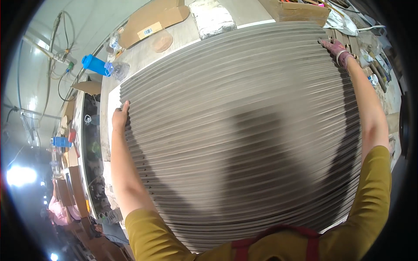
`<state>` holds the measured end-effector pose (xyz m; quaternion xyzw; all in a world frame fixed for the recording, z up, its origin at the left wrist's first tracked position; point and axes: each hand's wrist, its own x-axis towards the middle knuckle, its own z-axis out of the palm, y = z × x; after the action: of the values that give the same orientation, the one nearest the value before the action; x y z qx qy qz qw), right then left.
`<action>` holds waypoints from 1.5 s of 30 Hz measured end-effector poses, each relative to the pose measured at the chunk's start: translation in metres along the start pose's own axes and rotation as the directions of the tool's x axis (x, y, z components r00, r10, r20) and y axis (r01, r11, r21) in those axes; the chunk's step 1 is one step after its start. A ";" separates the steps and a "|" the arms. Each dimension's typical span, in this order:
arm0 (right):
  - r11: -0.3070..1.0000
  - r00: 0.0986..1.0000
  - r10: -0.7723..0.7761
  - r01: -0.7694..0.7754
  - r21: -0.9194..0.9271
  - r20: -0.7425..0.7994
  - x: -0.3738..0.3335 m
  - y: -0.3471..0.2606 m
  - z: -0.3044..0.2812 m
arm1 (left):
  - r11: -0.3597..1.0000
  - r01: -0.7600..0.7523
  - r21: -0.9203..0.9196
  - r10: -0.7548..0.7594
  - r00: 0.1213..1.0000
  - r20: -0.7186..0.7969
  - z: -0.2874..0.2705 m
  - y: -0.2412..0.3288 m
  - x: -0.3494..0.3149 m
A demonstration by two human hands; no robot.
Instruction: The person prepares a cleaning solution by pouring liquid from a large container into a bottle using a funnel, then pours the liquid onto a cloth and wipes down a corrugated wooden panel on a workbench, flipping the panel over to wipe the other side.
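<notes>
Across a pale table [250, 11], a ridged grey panel [209, 104] lies between the left hand [120, 117] and gloved right hand [337, 48], its ridges running left to right, both touching its ends (whether fingers grip or merely rest cannot be told).

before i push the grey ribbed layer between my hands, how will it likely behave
The grey ribbed layer likely won't roll or tip, since it lies broad and flat. It may be awkward to lift, given the left hand and right hand reach wide to opposite edges. Its stiffness I can't tell.
</notes>
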<state>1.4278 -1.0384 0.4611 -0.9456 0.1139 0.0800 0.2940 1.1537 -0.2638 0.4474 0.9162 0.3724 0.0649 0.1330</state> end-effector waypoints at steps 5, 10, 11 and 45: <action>0.964 0.939 -0.265 0.264 -0.030 -0.218 0.007 -0.021 0.021 | 0.997 -0.018 -0.074 0.007 0.988 -0.154 0.011 0.014 0.008; 0.948 0.922 -0.315 0.318 -0.026 -0.226 0.054 0.014 0.013 | 0.974 0.032 -0.224 -0.066 0.987 -0.146 0.010 0.007 0.016; 0.938 0.914 -0.346 0.337 -0.080 -0.212 0.051 0.015 0.013 | 0.974 0.034 -0.224 -0.067 0.988 -0.138 0.012 0.004 0.018; 0.402 0.556 -0.801 0.773 -0.491 0.220 -0.181 -0.096 0.088 | 0.829 -0.558 0.045 0.554 0.829 0.072 0.052 0.179 -0.106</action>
<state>1.2714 -0.8808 0.4810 -0.9289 -0.3644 -0.0634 0.0168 1.2087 -0.4708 0.4475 0.9901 0.0879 0.0630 0.0893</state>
